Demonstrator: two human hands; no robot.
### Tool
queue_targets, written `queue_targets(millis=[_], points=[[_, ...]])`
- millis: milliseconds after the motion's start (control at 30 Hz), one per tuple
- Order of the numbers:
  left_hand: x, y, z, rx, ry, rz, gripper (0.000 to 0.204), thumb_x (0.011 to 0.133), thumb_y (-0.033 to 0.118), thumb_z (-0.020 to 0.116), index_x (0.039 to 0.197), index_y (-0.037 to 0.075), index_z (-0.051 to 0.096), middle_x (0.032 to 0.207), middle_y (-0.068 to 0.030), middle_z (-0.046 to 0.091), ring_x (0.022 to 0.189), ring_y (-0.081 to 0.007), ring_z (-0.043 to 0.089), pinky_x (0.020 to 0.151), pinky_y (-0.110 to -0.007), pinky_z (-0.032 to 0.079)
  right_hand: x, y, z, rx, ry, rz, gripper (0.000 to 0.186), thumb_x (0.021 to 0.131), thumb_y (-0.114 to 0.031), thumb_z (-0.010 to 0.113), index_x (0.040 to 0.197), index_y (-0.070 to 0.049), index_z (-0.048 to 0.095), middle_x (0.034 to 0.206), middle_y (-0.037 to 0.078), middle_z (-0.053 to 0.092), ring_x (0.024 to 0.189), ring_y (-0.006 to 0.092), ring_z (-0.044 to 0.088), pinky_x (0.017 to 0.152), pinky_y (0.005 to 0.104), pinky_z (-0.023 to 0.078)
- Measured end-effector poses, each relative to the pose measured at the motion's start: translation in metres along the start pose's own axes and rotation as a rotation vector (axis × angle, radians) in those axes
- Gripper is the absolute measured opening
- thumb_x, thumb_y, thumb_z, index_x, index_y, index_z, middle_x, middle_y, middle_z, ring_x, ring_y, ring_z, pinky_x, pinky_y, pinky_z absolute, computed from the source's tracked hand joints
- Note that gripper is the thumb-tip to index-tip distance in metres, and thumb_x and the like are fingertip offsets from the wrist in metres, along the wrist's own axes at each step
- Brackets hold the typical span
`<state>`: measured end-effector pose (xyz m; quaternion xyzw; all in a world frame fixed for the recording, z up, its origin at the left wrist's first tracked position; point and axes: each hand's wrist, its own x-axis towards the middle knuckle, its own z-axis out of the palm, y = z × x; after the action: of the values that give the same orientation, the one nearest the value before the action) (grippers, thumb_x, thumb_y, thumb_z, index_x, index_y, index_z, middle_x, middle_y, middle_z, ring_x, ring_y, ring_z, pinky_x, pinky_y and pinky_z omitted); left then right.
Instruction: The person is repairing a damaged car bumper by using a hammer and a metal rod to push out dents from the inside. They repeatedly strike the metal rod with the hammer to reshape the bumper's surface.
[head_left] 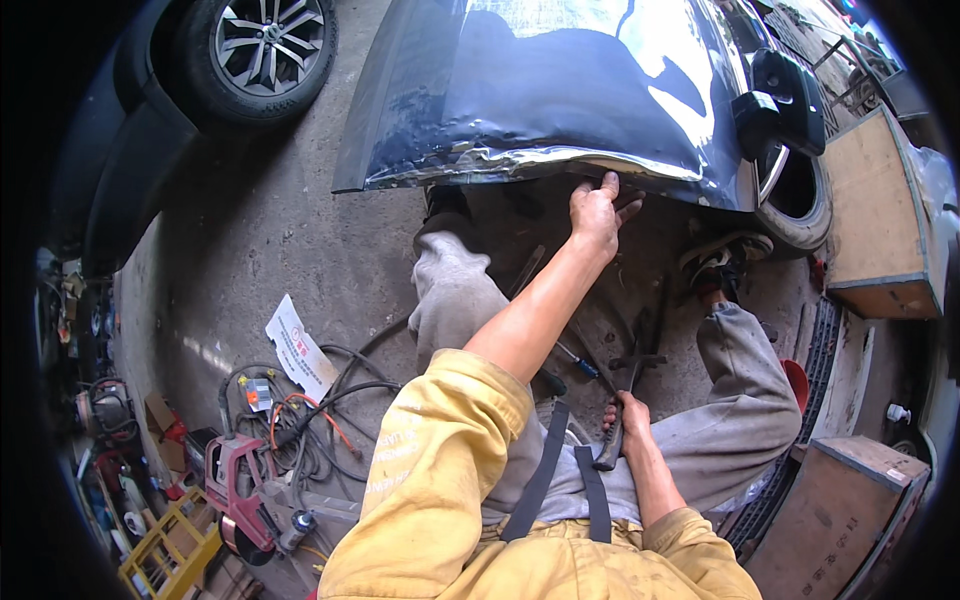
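A dark, glossy car body panel point(540, 90) fills the top middle, its near edge creased and dented with scraped paint. My left hand point(598, 212) grips that near edge, thumb on top and the other fingers curled partly out of sight below. Between my legs, my right hand point(632, 420) is closed round the black handle of a hammer point(636, 362), whose dark head points away from me. Beside it on the ground lies a blue-handled tool point(584, 366). My arms come out of rolled yellow sleeves.
A side mirror point(785, 100) and a tire point(800, 215) stand right of the panel. Wooden boxes point(880, 205) line the right side. At left lie cables point(330, 420), a printed sheet point(300, 345) and a red machine point(232, 480). Another car's wheel point(270, 50) is at upper left.
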<state>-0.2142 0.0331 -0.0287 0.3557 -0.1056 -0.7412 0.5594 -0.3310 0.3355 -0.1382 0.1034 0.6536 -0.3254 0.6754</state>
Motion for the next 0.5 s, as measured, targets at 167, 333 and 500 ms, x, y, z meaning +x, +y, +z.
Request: queue_targets(millis=[167,333,500], points=[[-0.009,0.031,-0.022,0.12,-0.02,-0.082,0.019,0.098,0.013,0.057,0.109,-0.003,0.057,0.105,-0.015,0.066,0.093,-0.031,0.068,0.079,-0.042,0.058,-0.003,0.0,-0.001,0.006,-0.017,0.009,0.019,0.093,-0.025,0.053,0.084,-0.008,0.049,0.062,0.001,0.046,0.049,0.0122,0.044,0.046,0.0288,0.042],[-0.002,0.108,-0.116,-0.021,0.239,0.1,0.023,0.083,-0.003,0.05,0.104,-0.003,0.059,0.104,-0.0186,0.064,0.1,-0.0352,0.063,0.092,-0.055,0.051,0.0,0.0,-0.002,0.071,-0.03,0.0,0.019,0.092,-0.023,0.052,0.085,-0.006,0.049,0.063,0.004,0.048,0.05,0.0153,0.046,0.045,0.0316,0.043],[-0.005,0.199,-0.194,-0.197,0.347,0.282,0.016,0.088,0.013,0.053,0.1,0.003,0.058,0.1,-0.0151,0.064,0.089,-0.0304,0.061,0.09,-0.049,0.051,-0.006,0.0,0.007,0.033,-0.019,-0.024,0.018,0.092,-0.021,0.052,0.084,-0.006,0.049,0.063,0.004,0.048,0.05,0.0155,0.047,0.045,0.0317,0.043]])
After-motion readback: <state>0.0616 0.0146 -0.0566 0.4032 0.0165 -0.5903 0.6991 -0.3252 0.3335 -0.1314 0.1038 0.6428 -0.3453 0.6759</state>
